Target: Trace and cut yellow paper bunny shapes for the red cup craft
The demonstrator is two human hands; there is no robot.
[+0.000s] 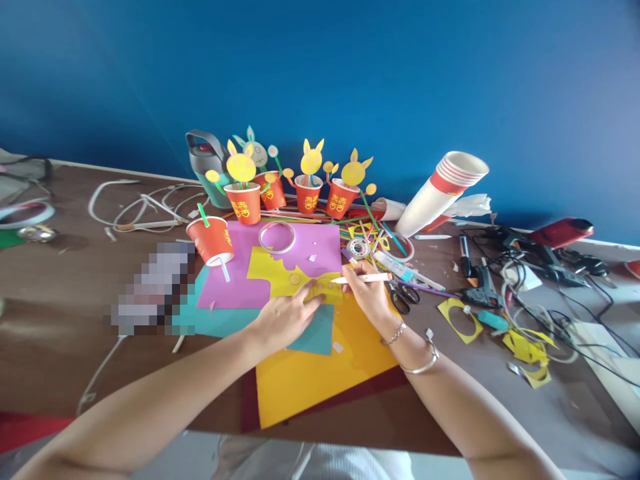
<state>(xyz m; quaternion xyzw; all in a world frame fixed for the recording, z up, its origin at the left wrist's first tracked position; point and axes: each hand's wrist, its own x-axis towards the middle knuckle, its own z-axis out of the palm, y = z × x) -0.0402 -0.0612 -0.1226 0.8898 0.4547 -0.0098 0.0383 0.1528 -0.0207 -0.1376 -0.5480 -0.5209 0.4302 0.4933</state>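
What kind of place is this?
It looks like a craft table, though I can't tell whose room it's in. You can see bunny faces on sticks standing in red cups, sheets of coloured paper, and a pen being held over the paper.

Cut yellow sheet (pixel 259 265) reads to me as smooth, matt paper. Marker (pixel 374 277): smooth plastic. Bangle (pixel 423 369): glossy metal. I see stacked cups (pixel 431 193) in smooth paper; tabletop (pixel 65 300) wood-like, faint sheen.
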